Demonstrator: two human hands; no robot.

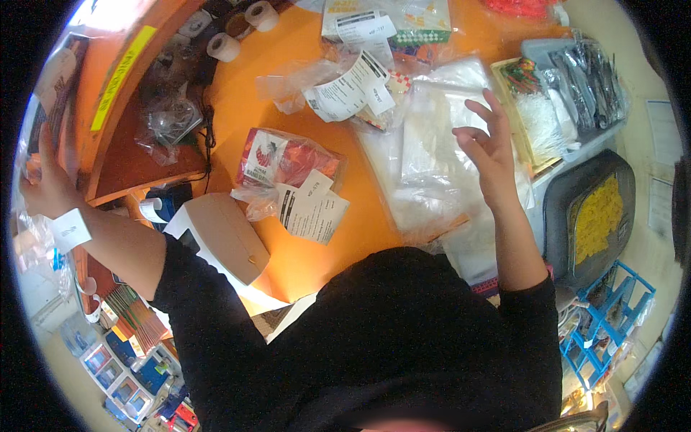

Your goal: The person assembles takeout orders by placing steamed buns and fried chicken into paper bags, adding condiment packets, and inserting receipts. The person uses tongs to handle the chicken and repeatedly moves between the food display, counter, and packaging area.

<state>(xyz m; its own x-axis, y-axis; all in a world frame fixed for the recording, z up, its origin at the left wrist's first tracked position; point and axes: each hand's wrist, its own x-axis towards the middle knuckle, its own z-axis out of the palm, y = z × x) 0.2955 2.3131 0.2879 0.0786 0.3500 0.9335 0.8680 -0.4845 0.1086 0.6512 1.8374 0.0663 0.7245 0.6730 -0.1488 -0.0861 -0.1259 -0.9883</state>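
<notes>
My left hand (47, 186) reaches to the far left edge, beside plastic-wrapped items; blur and the rim hide whether it grips anything. A white printed slip (72, 230) lies against that wrist. My right hand (488, 146) is raised over a stack of clear plastic bags (432, 135), its fingers apart and holding nothing. On the orange counter (227, 113), between the hands, sits a red and white food box (291, 156) in a clear bag, with a printed receipt (316, 208) on it. Farther back, another receipt (348, 89) lies on a bagged, checkered box (399, 81).
A white and green box (386, 21) stands at the back. Paper rolls (224, 47) lie back left. A basket of sachets (532, 113) and a tray of black wrapped cutlery (588, 86) stand right, above a black container (588, 216). A white and tan device (221, 232) stands near my left arm.
</notes>
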